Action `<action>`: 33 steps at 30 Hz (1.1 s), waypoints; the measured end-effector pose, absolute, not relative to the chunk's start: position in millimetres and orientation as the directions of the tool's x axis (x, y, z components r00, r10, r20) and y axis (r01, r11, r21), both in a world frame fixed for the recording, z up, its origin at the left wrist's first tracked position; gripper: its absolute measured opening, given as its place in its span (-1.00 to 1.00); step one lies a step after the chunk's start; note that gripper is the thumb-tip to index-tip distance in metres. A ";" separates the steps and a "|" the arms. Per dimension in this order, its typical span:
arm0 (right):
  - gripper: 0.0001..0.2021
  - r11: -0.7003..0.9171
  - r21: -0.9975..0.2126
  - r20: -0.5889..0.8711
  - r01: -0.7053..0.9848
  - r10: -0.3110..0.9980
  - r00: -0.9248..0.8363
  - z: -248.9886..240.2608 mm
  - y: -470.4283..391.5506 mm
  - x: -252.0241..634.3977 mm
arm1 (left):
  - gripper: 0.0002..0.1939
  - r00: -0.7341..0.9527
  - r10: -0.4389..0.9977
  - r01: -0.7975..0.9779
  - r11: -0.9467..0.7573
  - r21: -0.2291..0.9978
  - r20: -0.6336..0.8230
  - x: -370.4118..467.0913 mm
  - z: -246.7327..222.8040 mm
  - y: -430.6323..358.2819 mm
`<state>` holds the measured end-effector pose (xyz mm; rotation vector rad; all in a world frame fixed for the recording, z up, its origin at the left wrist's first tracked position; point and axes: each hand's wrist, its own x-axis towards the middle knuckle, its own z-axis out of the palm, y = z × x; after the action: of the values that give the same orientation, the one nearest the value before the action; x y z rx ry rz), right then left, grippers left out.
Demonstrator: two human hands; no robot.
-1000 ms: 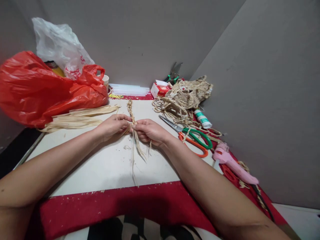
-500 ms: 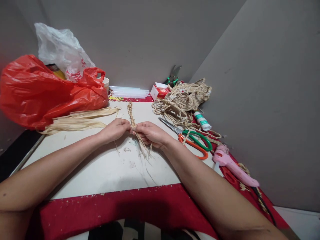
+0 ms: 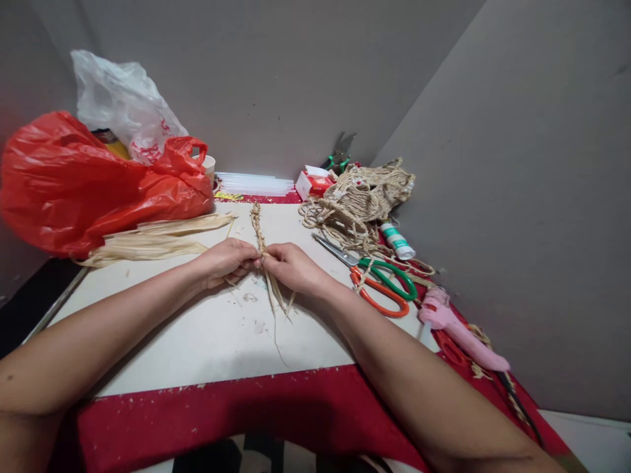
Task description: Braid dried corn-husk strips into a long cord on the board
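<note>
A braid of dry, straw-coloured fibre (image 3: 257,223) runs away from me over the white board (image 3: 197,341), its loose strands hanging toward me below my hands. My left hand (image 3: 231,260) pinches the near end of the braid from the left, fingers closed. From the right, my right hand (image 3: 288,264) grips the same spot, thumb on top and fingers curled under. The two hands almost touch, and the exact crossing of strands between them is hidden. Flat dry husk strips (image 3: 152,243) lie to the left beyond my left hand.
Scissors (image 3: 365,269) with green and orange handles lie right of my hands. Behind are coiled cord (image 3: 369,194), a thread spool (image 3: 397,240) and a red-white box (image 3: 313,182). A pink glue gun (image 3: 458,332) is at right, a red plastic bag (image 3: 98,184) at left.
My right hand has rolled slightly inward, with its thumb now over the braid. The loose strands below have shifted and hang straighter toward me. Both hands stay at nearly the same place.
</note>
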<state>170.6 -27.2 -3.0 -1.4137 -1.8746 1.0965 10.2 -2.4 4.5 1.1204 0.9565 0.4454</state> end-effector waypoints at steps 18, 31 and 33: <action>-0.80 0.203 -0.757 -0.027 0.621 0.940 -0.340 -4.8 -25.5 173.6 | -0.80 0.493 0.820 0.217 0.209 0.953 -0.292 15.1 3.4 -8.6; -0.75 0.269 -0.612 -0.053 0.744 0.924 -0.379 24.9 -36.5 179.1 | -0.82 0.477 0.824 0.195 0.241 0.951 -0.306 12.3 -1.3 -9.4; -0.75 0.295 -0.606 -0.044 0.739 0.915 -0.401 20.3 -41.9 171.0 | -0.80 0.484 0.822 0.158 0.254 0.954 -0.299 11.7 -2.0 -9.4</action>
<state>171.0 -41.9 20.3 -1.4990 -2.2579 0.7992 11.7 -9.4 -2.0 1.2592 0.9980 0.5717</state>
